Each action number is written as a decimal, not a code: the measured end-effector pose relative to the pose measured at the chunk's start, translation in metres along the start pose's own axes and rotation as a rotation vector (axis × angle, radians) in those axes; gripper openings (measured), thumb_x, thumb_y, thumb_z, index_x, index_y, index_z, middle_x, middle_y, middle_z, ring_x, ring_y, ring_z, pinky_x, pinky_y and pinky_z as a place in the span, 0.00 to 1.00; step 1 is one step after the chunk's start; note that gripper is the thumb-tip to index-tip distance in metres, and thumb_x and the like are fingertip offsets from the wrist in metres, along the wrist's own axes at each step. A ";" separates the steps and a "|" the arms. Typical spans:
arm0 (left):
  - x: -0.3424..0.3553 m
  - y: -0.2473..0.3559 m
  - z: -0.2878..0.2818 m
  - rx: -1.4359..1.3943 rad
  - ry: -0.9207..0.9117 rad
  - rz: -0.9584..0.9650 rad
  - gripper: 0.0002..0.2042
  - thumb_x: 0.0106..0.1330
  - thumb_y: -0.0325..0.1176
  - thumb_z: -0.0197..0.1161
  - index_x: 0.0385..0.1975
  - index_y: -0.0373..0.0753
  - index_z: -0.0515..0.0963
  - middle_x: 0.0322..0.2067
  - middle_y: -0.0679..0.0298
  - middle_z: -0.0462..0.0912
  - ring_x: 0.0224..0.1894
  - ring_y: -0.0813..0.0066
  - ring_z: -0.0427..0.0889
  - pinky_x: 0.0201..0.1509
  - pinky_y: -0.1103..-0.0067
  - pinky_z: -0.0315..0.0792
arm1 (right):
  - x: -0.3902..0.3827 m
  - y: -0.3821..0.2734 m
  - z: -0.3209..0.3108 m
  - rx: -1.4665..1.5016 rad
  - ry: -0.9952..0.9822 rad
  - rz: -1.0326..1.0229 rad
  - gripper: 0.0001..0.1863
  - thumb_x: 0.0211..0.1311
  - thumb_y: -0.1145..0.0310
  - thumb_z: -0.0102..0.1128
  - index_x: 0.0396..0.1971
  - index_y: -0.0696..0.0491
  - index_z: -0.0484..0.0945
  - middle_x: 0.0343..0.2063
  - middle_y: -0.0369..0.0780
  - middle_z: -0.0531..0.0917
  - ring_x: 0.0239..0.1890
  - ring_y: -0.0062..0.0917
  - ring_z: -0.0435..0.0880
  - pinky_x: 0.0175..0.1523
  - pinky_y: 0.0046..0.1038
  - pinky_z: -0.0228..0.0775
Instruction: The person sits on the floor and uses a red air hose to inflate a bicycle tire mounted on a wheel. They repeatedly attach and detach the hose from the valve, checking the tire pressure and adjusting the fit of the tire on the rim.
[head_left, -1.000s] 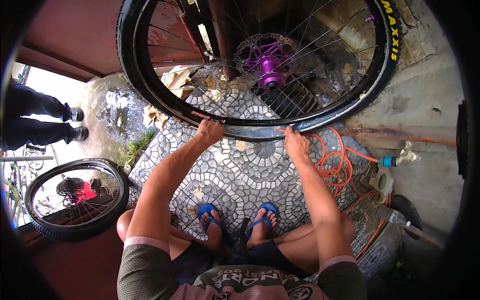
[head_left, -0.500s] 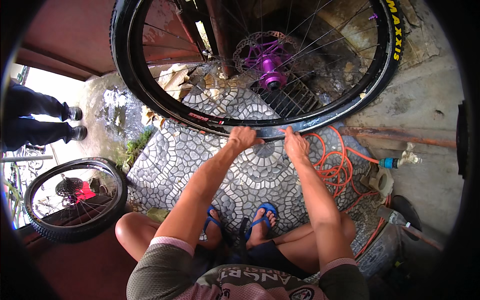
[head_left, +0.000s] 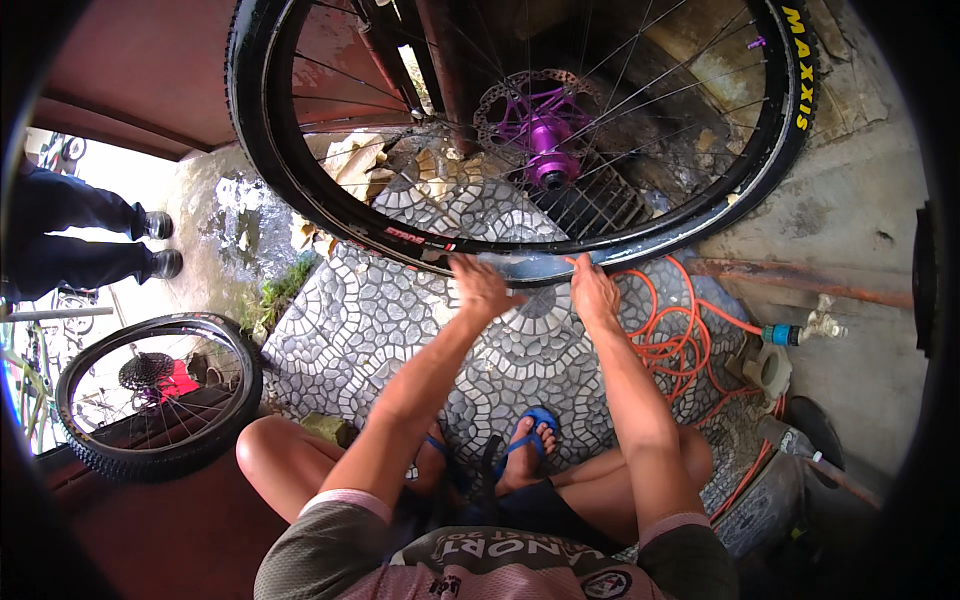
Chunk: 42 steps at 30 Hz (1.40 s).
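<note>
A large bicycle wheel (head_left: pixel 360 243) with a black tyre fills the top of the view. Its hub (head_left: pixel 548 150) is purple and carries a disc rotor (head_left: pixel 497 100). Along its near edge, between my hands, a greyish, wet-looking stretch of rim (head_left: pixel 535 262) shows. At that edge my left hand (head_left: pixel 482 290) lies with fingers stretched out and the thumb apart, gripping nothing. My right hand (head_left: pixel 596 292) is closed on the tyre edge a little to the right, thumb on top. The fingers underneath are hidden.
A second wheel (head_left: pixel 240 400) with a cassette (head_left: pixel 146 368) stands at left. Beyond it are another person's legs (head_left: pixel 95 220). An orange hose (head_left: pixel 690 340) lies coiled at right, below a tap (head_left: pixel 825 320). A drain grate (head_left: pixel 600 205) shows behind the spokes.
My left hand has come off its curled hold on the tyre and spread its fingers. My right hand stays at the tyre edge. The wheel sits slightly farther right in view.
</note>
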<state>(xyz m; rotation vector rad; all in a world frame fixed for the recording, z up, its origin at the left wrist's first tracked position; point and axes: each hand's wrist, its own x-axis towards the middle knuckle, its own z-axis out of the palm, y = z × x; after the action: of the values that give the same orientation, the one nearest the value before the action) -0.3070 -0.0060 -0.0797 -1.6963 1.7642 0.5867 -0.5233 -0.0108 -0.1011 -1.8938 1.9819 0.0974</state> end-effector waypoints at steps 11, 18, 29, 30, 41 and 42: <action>0.010 -0.019 0.028 0.038 0.285 0.252 0.40 0.69 0.62 0.60 0.70 0.33 0.68 0.68 0.51 0.74 0.71 0.52 0.71 0.76 0.56 0.55 | 0.004 0.006 0.008 0.029 0.042 0.035 0.14 0.78 0.56 0.45 0.53 0.47 0.70 0.41 0.51 0.86 0.44 0.55 0.85 0.48 0.56 0.76; -0.004 -0.128 0.003 0.389 0.156 -0.026 0.23 0.66 0.56 0.64 0.52 0.45 0.86 0.52 0.64 0.87 0.56 0.63 0.84 0.66 0.47 0.59 | 0.005 0.006 0.007 0.013 0.024 0.020 0.14 0.78 0.58 0.45 0.54 0.48 0.69 0.42 0.52 0.85 0.44 0.55 0.86 0.47 0.55 0.78; 0.005 -0.003 -0.021 -0.032 -0.198 0.101 0.49 0.62 0.71 0.59 0.73 0.36 0.66 0.74 0.46 0.62 0.76 0.43 0.59 0.73 0.46 0.56 | 0.004 0.001 0.007 0.023 0.039 0.050 0.13 0.77 0.58 0.48 0.54 0.47 0.69 0.42 0.50 0.86 0.46 0.52 0.86 0.48 0.53 0.78; 0.000 0.019 -0.023 -0.070 -0.170 0.079 0.51 0.61 0.73 0.58 0.73 0.32 0.64 0.75 0.39 0.58 0.77 0.39 0.56 0.75 0.47 0.53 | 0.002 0.002 0.008 0.028 0.052 0.049 0.13 0.77 0.58 0.48 0.54 0.47 0.69 0.43 0.50 0.86 0.46 0.52 0.86 0.48 0.53 0.78; -0.074 -0.168 -0.014 -0.608 0.155 -0.261 0.54 0.51 0.86 0.54 0.29 0.23 0.82 0.29 0.38 0.86 0.38 0.46 0.90 0.44 0.59 0.82 | 0.003 -0.047 0.002 -0.024 -0.160 0.084 0.19 0.72 0.64 0.50 0.58 0.54 0.70 0.43 0.54 0.87 0.47 0.53 0.87 0.53 0.51 0.78; -0.083 -0.199 -0.020 -0.540 0.191 -0.356 0.57 0.48 0.88 0.52 0.31 0.22 0.83 0.27 0.39 0.86 0.36 0.46 0.90 0.42 0.60 0.83 | -0.002 -0.069 0.001 -0.031 -0.259 0.057 0.28 0.68 0.69 0.54 0.66 0.59 0.66 0.49 0.56 0.85 0.51 0.49 0.87 0.57 0.46 0.79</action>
<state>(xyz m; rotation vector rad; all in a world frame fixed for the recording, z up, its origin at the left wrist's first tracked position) -0.1128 0.0238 0.0120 -2.4409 1.4445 0.8062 -0.4555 -0.0143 -0.0867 -1.7438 1.8670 0.3719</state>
